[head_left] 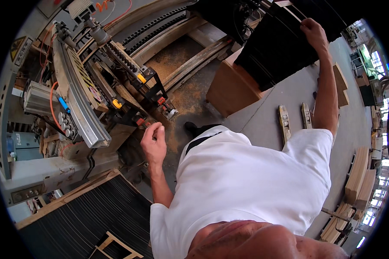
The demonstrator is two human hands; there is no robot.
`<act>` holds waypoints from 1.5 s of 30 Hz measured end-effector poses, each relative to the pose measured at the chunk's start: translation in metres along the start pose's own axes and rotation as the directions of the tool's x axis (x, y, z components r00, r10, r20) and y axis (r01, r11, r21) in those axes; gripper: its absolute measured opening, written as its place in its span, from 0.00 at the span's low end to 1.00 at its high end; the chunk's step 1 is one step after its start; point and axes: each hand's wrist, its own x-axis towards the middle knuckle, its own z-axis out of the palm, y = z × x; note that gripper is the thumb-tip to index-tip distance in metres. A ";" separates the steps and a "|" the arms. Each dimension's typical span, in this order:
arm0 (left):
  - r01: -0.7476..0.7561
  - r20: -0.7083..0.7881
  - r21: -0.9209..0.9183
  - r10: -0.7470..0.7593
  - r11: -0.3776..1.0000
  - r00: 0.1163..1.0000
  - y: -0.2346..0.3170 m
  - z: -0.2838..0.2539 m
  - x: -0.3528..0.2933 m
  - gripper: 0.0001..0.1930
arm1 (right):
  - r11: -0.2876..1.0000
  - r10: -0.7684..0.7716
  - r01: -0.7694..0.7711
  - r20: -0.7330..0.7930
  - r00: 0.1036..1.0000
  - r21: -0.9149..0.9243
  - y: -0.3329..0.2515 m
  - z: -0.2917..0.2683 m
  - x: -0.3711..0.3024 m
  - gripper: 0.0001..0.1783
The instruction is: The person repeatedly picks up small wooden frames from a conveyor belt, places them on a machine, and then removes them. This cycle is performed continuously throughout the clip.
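Observation:
My left hand (154,142) hovers beside the red-tipped clamps (141,122) of a machine, its fingers curled toward the thumb and nothing visible in them. Out to the upper right, my right hand (314,34) is closed at the end of a pale wooden strip (294,12). That strip lies along the top of a stack of black panels (268,47), and its far end runs out of sight. The stack rests on a brown wooden block (231,88). How the fingers wrap the strip is partly hidden.
At the left stands a machine with a metal rail (84,112), an orange hose and a blue fitting (63,105). Black slats (82,216) in a wooden frame lie lower left. Sawdust (173,60) covers the floor ahead. Timber stacks (358,177) stand at right.

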 end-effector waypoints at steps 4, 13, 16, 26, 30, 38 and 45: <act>0.058 0.021 -0.019 -0.057 0.998 0.998 -0.035 0.005 0.011 0.09 | 0.989 -0.068 0.075 -0.059 0.996 0.129 -0.025 0.013 0.007 0.12; 0.246 -0.126 -0.164 -0.267 0.955 0.955 -0.079 -0.002 0.066 0.12 | 0.695 -0.404 0.379 -0.104 0.909 0.611 -0.265 0.082 0.032 0.13; 0.247 -0.217 -0.360 -0.338 0.900 0.916 -0.073 -0.001 0.122 0.12 | 0.544 -0.585 0.532 -0.162 0.795 0.649 -0.332 0.137 0.037 0.13; 0.292 -0.114 -0.780 -0.584 0.553 0.803 -0.155 -0.029 0.453 0.21 | 0.454 -0.728 0.439 0.038 0.685 0.776 -0.389 0.221 0.075 0.11; 0.166 -0.200 -0.845 -0.589 0.508 0.783 -0.222 -0.066 0.550 0.16 | 0.391 -0.767 0.466 0.002 0.641 0.794 -0.399 0.242 0.094 0.10; 0.047 -0.259 -0.906 -0.637 0.421 0.726 -0.189 -0.032 0.510 0.16 | 0.219 -0.873 0.525 -0.075 0.482 0.823 -0.477 0.288 0.115 0.11; 0.211 -0.156 -0.897 -0.726 0.388 0.670 -0.109 0.016 0.240 0.10 | 0.004 -0.892 0.610 -0.272 0.360 0.792 -0.599 0.384 0.082 0.11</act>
